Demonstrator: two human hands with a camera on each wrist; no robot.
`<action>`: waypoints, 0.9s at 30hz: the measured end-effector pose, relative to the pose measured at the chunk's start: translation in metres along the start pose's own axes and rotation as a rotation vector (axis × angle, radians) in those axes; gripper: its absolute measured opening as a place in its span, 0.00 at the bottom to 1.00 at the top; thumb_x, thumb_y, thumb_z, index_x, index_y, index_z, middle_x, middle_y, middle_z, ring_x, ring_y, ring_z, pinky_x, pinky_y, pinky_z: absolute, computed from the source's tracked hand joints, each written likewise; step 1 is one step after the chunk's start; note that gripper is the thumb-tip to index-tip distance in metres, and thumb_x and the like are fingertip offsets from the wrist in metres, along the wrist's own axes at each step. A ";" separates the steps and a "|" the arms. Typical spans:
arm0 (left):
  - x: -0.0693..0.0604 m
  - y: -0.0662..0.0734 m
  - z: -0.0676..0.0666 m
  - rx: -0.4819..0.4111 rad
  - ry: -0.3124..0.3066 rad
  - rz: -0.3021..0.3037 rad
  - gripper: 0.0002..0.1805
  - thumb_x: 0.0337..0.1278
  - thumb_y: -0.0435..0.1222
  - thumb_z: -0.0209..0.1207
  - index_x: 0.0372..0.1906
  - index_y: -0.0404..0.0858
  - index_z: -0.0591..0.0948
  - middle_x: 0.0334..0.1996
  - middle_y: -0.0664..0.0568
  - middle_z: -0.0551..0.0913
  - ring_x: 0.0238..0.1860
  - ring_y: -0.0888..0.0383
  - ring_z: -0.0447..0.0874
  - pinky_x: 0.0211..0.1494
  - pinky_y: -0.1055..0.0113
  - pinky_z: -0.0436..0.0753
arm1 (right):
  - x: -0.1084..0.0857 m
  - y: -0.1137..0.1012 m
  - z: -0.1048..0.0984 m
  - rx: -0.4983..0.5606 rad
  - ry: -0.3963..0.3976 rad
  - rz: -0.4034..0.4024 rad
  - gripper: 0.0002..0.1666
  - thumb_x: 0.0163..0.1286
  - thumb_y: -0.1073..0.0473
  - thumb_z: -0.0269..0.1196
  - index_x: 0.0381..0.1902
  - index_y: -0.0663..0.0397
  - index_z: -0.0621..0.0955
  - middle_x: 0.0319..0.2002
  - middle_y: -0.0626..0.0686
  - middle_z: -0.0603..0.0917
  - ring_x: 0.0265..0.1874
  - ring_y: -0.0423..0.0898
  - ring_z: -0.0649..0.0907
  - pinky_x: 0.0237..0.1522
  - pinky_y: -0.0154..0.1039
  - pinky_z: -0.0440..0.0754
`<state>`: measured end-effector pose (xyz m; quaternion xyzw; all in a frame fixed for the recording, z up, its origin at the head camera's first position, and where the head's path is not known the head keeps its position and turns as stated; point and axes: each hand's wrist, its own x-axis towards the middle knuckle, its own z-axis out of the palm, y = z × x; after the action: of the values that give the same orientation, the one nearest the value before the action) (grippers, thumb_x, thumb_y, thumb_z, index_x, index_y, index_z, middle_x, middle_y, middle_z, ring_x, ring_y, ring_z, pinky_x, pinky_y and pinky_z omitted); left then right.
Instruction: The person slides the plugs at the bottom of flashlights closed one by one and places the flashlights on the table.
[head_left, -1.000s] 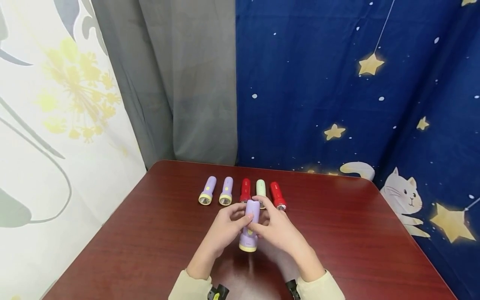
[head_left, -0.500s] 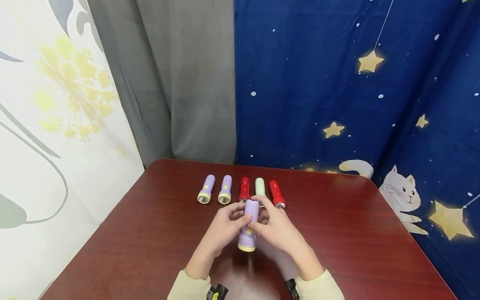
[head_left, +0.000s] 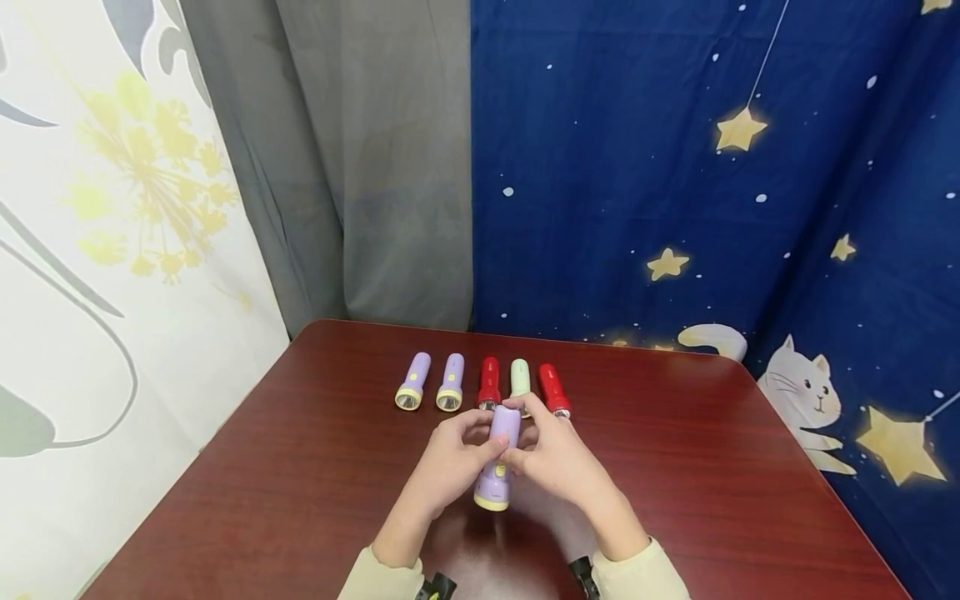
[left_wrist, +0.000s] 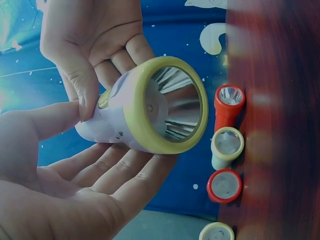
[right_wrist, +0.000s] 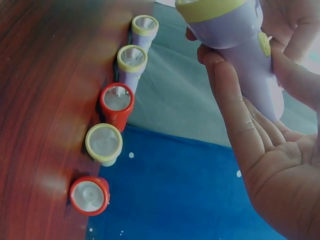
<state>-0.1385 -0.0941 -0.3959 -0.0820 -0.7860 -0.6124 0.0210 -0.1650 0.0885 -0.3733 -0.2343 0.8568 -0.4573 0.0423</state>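
A purple flashlight (head_left: pixel 493 490) with a yellow rim and yellow switch is held above the near middle of the table, its lens end towards the person. My left hand (head_left: pixel 448 457) grips it from the left, thumb on the body and fingers beneath. From the other side my right hand (head_left: pixel 553 457) holds the same flashlight, its thumb near the switch and a finger at the tail end. In the left wrist view the clear lens and silver reflector of the flashlight (left_wrist: pixel 132 110) face the camera, unlit. The right wrist view shows its purple body (right_wrist: pixel 250 70) between both hands.
Along the far side of the dark red table (head_left: pixel 337 467) lie two purple flashlights (head_left: pixel 414 382) (head_left: pixel 452 382), a red flashlight (head_left: pixel 490 379), a pale green flashlight (head_left: pixel 520 377) and another red flashlight (head_left: pixel 553 387). Curtains (head_left: pixel 600 167) hang behind the table.
The held flashlight has tilted slightly, its lens end shifting a little down and left. Both hands keep their hold, and the other flashlights stay in place.
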 end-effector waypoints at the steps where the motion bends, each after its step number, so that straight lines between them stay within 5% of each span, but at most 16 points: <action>1: -0.001 0.001 0.000 -0.002 0.005 -0.001 0.24 0.70 0.37 0.67 0.65 0.29 0.80 0.56 0.35 0.88 0.51 0.46 0.92 0.56 0.50 0.91 | 0.000 0.000 0.000 -0.007 0.004 -0.004 0.34 0.64 0.65 0.74 0.66 0.51 0.74 0.33 0.52 0.91 0.30 0.40 0.88 0.35 0.35 0.85; 9: -0.002 0.004 0.000 -0.018 0.025 -0.013 0.24 0.68 0.37 0.68 0.65 0.32 0.81 0.57 0.35 0.88 0.50 0.46 0.92 0.55 0.50 0.91 | 0.001 -0.003 0.002 -0.008 0.026 -0.002 0.34 0.63 0.67 0.72 0.65 0.51 0.74 0.36 0.53 0.92 0.35 0.41 0.90 0.36 0.35 0.86; 19: -0.001 0.004 0.000 0.038 0.028 0.054 0.24 0.67 0.36 0.69 0.64 0.32 0.82 0.57 0.35 0.88 0.47 0.47 0.94 0.54 0.52 0.92 | 0.002 -0.005 0.001 -0.016 0.050 -0.020 0.30 0.61 0.69 0.71 0.59 0.54 0.72 0.41 0.58 0.92 0.39 0.46 0.92 0.38 0.37 0.89; 27: 0.000 0.006 0.002 0.070 0.103 0.121 0.23 0.65 0.36 0.71 0.62 0.32 0.84 0.53 0.36 0.90 0.47 0.46 0.95 0.53 0.55 0.92 | 0.002 -0.008 0.003 -0.025 0.111 -0.047 0.29 0.62 0.69 0.73 0.57 0.52 0.72 0.43 0.59 0.93 0.42 0.49 0.94 0.44 0.41 0.91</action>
<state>-0.1369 -0.0905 -0.3905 -0.0968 -0.7984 -0.5856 0.1013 -0.1626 0.0818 -0.3682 -0.2290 0.8577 -0.4599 -0.0190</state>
